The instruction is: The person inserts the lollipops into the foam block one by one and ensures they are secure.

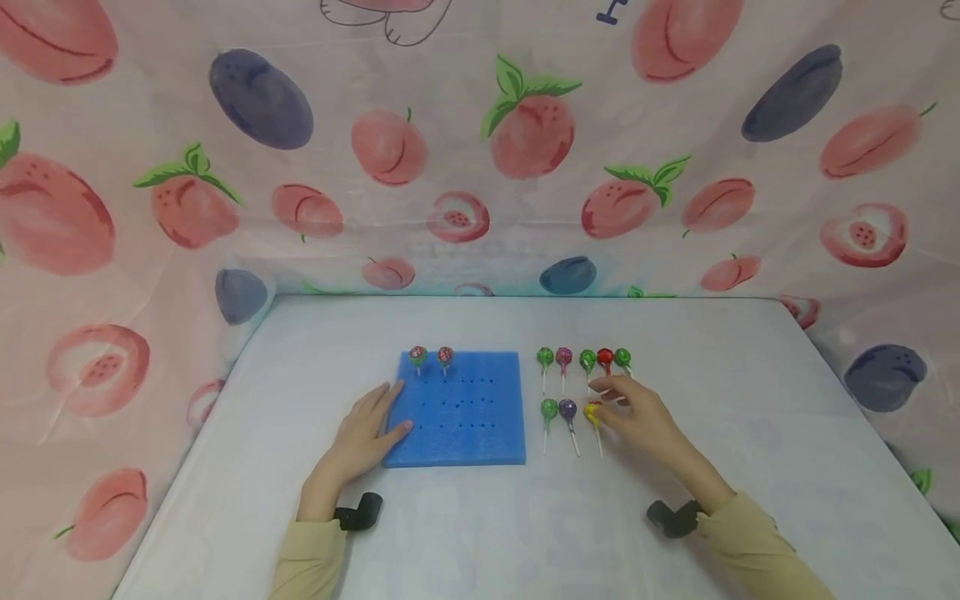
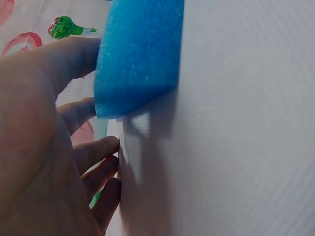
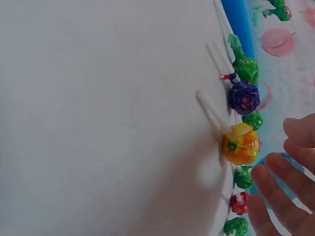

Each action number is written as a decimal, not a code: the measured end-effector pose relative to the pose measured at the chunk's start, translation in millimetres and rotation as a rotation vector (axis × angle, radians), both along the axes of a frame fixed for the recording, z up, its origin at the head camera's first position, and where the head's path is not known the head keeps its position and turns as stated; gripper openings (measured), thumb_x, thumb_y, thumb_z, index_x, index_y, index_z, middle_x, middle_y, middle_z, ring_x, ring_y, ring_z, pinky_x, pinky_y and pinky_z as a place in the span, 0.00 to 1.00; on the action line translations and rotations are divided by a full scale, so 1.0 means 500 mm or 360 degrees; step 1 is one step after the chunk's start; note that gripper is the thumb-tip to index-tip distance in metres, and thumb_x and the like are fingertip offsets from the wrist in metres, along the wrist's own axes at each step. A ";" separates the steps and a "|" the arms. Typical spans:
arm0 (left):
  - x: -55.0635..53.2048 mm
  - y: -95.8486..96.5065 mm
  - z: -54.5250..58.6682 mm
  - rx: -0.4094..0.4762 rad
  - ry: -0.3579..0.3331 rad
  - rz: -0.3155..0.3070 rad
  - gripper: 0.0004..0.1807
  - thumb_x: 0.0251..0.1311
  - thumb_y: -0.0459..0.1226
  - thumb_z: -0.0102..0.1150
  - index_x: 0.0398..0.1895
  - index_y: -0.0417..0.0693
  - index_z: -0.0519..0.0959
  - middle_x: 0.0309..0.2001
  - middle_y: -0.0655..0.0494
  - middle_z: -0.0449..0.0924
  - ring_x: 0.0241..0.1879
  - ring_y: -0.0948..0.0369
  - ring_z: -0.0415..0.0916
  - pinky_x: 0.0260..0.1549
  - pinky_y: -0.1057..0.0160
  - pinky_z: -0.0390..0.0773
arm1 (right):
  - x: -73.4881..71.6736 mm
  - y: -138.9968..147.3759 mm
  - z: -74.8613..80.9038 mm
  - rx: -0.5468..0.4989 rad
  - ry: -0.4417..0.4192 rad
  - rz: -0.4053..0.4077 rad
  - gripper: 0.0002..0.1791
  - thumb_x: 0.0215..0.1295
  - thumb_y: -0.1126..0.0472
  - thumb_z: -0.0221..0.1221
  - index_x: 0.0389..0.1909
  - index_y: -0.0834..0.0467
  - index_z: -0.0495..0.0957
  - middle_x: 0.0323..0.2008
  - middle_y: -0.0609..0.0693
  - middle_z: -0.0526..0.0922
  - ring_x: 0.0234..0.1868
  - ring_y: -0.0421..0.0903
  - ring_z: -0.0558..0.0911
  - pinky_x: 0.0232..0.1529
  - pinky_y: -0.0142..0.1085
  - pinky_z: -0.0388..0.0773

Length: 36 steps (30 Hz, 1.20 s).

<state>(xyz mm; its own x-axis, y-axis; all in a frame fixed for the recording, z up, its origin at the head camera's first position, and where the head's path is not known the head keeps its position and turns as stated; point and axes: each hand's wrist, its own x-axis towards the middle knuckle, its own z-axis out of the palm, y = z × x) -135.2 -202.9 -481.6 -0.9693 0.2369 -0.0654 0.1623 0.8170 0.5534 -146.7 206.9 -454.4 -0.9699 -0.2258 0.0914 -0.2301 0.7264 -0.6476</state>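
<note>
A blue foam board [image 1: 457,450] with rows of small holes lies flat on the table. Two lollipops, one [image 1: 417,356] at the back left corner and another [image 1: 446,357] beside it, stand upright in its back row. My left hand [image 1: 363,429] rests at the board's left side, thumb and a finger touching it. To the right of the board, my right hand [image 1: 641,421] hovers by a yellow lollipop [image 3: 240,144], its fingers loosely spread and apart from it in the right wrist view. A purple lollipop [image 1: 567,409] and a green lollipop [image 1: 549,409] lie left of the yellow one.
Behind these, a back row of loose lollipops lies on the white table [image 1: 465,533], including a pink one [image 1: 564,357] and a red one [image 1: 605,357]. A fruit-printed cloth [image 1: 450,75] hangs around the table's back and sides.
</note>
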 end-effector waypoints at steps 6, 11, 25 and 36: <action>0.001 -0.001 0.000 0.0001 0.0006 -0.0001 0.37 0.68 0.50 0.50 0.76 0.49 0.51 0.75 0.38 0.49 0.74 0.38 0.46 0.67 0.31 0.51 | 0.001 0.009 -0.010 -0.0013 -0.0023 0.0007 0.19 0.60 0.68 0.61 0.53 0.62 0.75 0.50 0.60 0.82 0.50 0.57 0.81 0.52 0.54 0.78; 0.001 -0.001 -0.001 0.0005 0.0012 -0.0001 0.37 0.68 0.50 0.50 0.76 0.49 0.51 0.75 0.38 0.50 0.74 0.38 0.46 0.67 0.31 0.51 | -0.002 0.011 -0.019 -0.0003 -0.0016 0.0029 0.19 0.59 0.70 0.61 0.53 0.63 0.76 0.49 0.59 0.82 0.48 0.56 0.81 0.51 0.53 0.79; -0.001 -0.002 -0.010 0.0024 0.0024 0.0002 0.37 0.68 0.49 0.51 0.76 0.48 0.52 0.75 0.37 0.50 0.74 0.38 0.46 0.67 0.30 0.50 | -0.008 0.010 -0.033 0.0142 -0.0079 0.0074 0.21 0.58 0.67 0.63 0.53 0.62 0.76 0.48 0.56 0.83 0.48 0.53 0.80 0.50 0.51 0.79; 0.000 -0.002 -0.008 0.0029 0.0011 0.0002 0.38 0.68 0.50 0.51 0.76 0.48 0.52 0.75 0.37 0.50 0.74 0.38 0.46 0.67 0.30 0.50 | -0.010 0.006 -0.041 0.0203 -0.0029 0.0083 0.17 0.58 0.63 0.64 0.49 0.58 0.79 0.44 0.51 0.82 0.46 0.50 0.79 0.49 0.49 0.80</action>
